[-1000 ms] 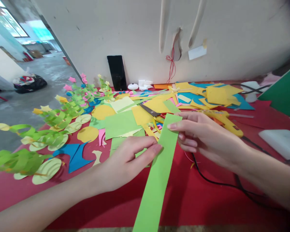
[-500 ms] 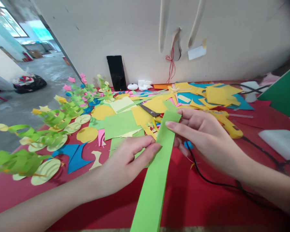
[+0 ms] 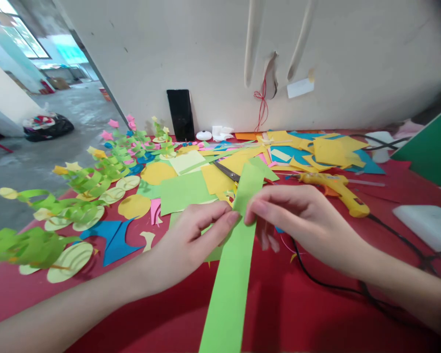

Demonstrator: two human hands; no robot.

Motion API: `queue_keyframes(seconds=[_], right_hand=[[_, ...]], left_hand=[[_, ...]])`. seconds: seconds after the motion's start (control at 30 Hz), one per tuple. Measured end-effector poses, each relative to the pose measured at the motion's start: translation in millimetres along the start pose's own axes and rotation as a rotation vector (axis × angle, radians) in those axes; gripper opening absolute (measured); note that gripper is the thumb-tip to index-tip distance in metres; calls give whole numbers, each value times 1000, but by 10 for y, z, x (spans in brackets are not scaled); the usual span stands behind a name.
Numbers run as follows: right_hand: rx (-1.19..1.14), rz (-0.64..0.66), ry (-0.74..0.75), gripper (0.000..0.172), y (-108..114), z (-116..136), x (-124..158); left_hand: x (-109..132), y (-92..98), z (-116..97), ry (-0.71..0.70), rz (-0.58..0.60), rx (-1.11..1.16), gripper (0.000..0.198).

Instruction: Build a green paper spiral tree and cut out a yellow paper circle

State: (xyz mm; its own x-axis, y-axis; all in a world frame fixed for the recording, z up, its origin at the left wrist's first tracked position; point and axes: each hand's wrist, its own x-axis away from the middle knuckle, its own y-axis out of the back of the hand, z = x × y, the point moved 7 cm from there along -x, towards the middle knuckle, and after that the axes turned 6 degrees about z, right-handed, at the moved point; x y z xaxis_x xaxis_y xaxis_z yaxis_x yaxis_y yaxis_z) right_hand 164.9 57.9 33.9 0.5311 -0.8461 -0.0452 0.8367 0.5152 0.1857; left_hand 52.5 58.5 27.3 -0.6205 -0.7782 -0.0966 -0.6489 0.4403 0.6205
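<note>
A long light-green paper strip (image 3: 228, 284) slants up from the bottom edge toward the middle of the head view. My left hand (image 3: 194, 240) pinches its left edge between thumb and forefinger. At the strip's right edge, the thumb and forefinger of my right hand (image 3: 297, 215) close together on the paper; the other fingers curl partly behind. Beyond the strip's top end lie scissors (image 3: 226, 171), partly covered, among green sheets (image 3: 185, 190) and yellow paper pieces (image 3: 215, 179).
Spiral green paper plants (image 3: 73, 211) on pale round bases line the left side of the red table (image 3: 279, 314). A yellow glue gun (image 3: 338, 189) with a black cord lies at right. A phone (image 3: 180, 115) leans on the back wall. Blue paper scraps (image 3: 112, 238) lie at left.
My right hand has slid down from the strip's top end to its right edge, nearer my left hand. The top end now stands uncovered. My left hand keeps its pinch.
</note>
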Motion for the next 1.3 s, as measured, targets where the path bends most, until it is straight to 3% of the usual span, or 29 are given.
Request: queue_keyframes(seconds=[0.13, 0.3, 0.53, 0.8, 0.97, 1.3], right_hand=[[-35, 128, -73, 24, -98, -45, 19], [-38, 96, -51, 22, -85, -43, 41], [-75, 41, -21, 18, -17, -29, 35], [-122, 13, -12, 16, 12, -1, 83], [-73, 8, 4, 18, 5, 0, 62], [-58, -21, 87, 22, 73, 75, 58]], left_hand=[[6, 1, 11, 5, -14, -12, 31], [33, 13, 31, 0, -94, 51, 35], [41, -57, 57, 6, -31, 113, 36], [14, -46, -34, -11, 42, 36, 33], [10, -78, 45, 19, 49, 81, 32], [27, -99, -29, -56, 124, 117, 30]])
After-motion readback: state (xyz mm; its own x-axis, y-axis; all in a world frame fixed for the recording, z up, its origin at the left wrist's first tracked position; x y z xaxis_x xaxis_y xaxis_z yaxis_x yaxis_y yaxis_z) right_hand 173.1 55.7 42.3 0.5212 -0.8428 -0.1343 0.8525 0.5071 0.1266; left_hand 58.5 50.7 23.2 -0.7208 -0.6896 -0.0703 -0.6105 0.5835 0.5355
